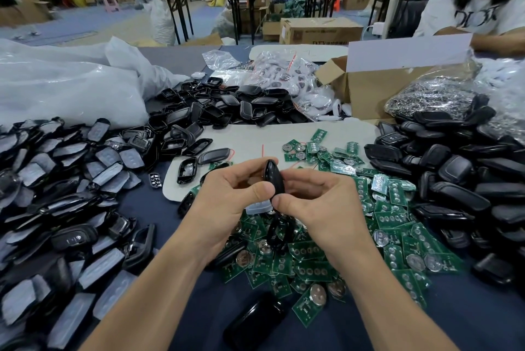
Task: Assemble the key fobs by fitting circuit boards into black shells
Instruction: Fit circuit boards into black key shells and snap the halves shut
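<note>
Holding a black shell (274, 180) edge-on in mid-air, above the near middle of the table (199, 308). Pinching its left side with the left hand (227, 197), thumb and curled fingers closing on it. Gripping its right side with the right hand (321, 203), thumb and curled fingers likewise pressing tight. Hovering just over a heap of green circuit boards (397, 251). Working between a film-covered shell heap (56, 208) at left and a dark shell heap (454, 180) at right.

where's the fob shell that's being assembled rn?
Head view, centre: the black shell is pinched edge-on between the left hand and right hand, raised over the green circuit boards, just in front of the white sheet.
</note>
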